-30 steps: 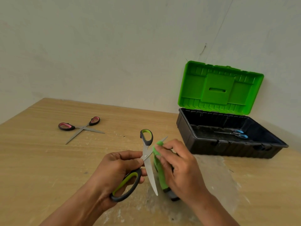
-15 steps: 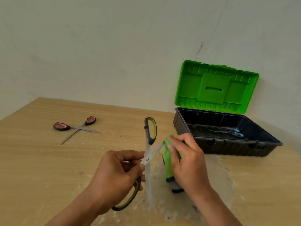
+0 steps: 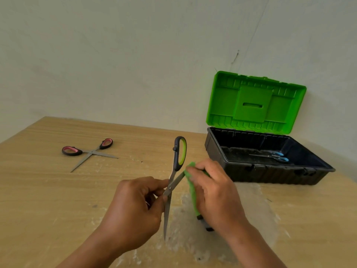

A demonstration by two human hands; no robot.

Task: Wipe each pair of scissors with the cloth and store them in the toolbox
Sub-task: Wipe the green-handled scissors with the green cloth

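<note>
Hands first: the left hand [image 3: 135, 207] is curled round the green-handled scissors [image 3: 178, 153], thumb and fingers pinching right by the pivot, with the other handle buried in the palm. The scissors are held up off the table [image 3: 48, 200] and spread wide, one handle sticking up at 12 o'clock, one blade pointing down at 6, the other blade angling off toward 2. That's where the right hand [image 3: 214, 192] comes in, fingers bent round a green cloth [image 3: 190, 171] and pinching it onto that blade.

From the hands, the toolbox [image 3: 270, 176] sits at about 2 o'clock against the wall, its green lid [image 3: 255, 105] standing open, with blue-handled scissors [image 3: 278, 156] lying inside. Pink-handled scissors [image 3: 88, 151] lie open on the table out at 10 o'clock, well apart from everything.
</note>
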